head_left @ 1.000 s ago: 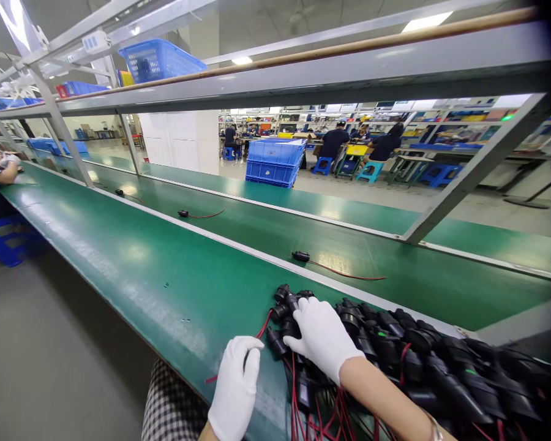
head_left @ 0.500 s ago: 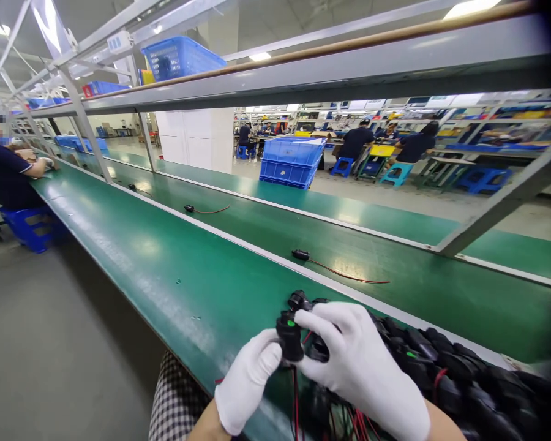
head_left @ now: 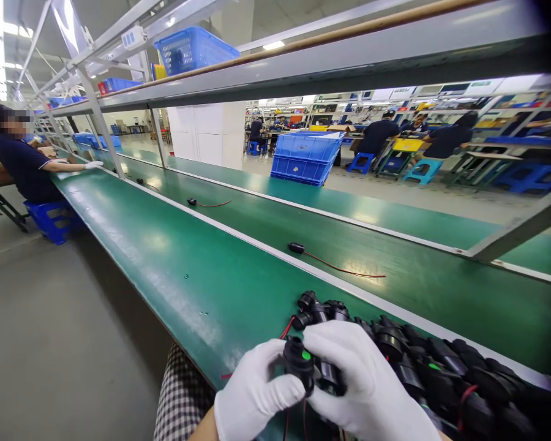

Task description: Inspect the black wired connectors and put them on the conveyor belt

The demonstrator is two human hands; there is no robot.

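My left hand (head_left: 257, 389) wears a white glove and grips a black cylindrical part (head_left: 297, 367) with a green dot, its thumb across the front. On the other side, my gloved right hand (head_left: 362, 380) curves its finger and thumb to the edge of the same part, with a gap inside the curl. Red and dark wires (head_left: 304, 416) hang below. Close behind and to the right lies a pile of similar black parts (head_left: 395, 343), some with green dots. My right hand partly hides this pile.
On the green belt (head_left: 239, 226) beyond a pale rail (head_left: 220, 233) lie several wired black parts (head_left: 296, 247). Metal posts hold a shelf with a blue basket (head_left: 195, 52). Stacked blue crates (head_left: 303, 159) stand further back. A co-worker (head_left: 21, 156) sits far left.
Both hands and the held part have shifted slightly down and to the right, and the part is turned a little. The co-worker's arm now reaches out over the table. The view has swung slightly left.
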